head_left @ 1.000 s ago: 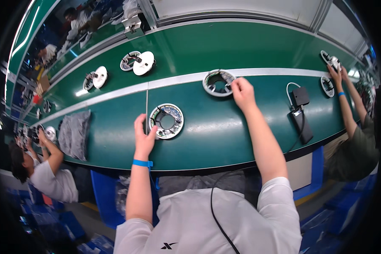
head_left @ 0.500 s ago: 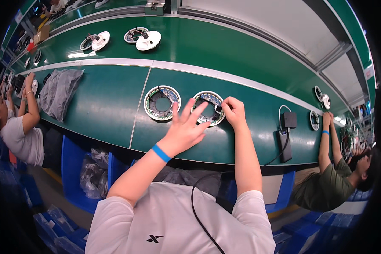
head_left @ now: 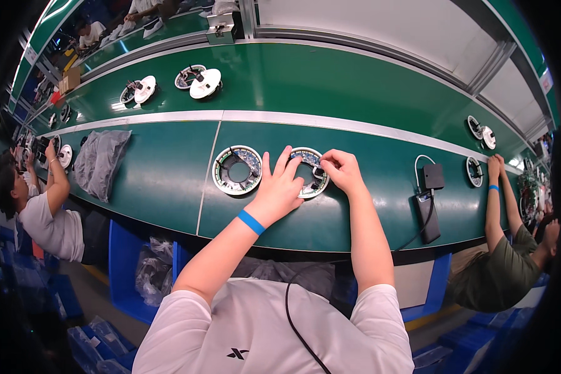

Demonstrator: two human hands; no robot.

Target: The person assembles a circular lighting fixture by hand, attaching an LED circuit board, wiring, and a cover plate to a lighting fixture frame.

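On the green bench in front of me lies a round white ring-shaped unit (head_left: 313, 189) with a blue circuit board and dark wiring inside. My left hand (head_left: 278, 194) rests over its left side, fingers stretched and apart. At its right rim my right hand (head_left: 343, 171) is closed in a pinch near a small white part; what sits between the fingertips is too small to make out. Just left of my left hand lies a second ring unit (head_left: 253, 182) of the same kind, untouched, with black wires across its open middle.
A black power bank (head_left: 426, 218) and small black box (head_left: 433, 177) with cables lie to the right. At left is a grey plastic bag (head_left: 100, 165). Units with white discs (head_left: 206, 83) stand on the far green strip (head_left: 330, 87). Co-workers sit on both sides.
My left hand has come down onto the ring unit from above it. My right fingertips have shifted inward over its right rim. The whole view has tilted slightly.
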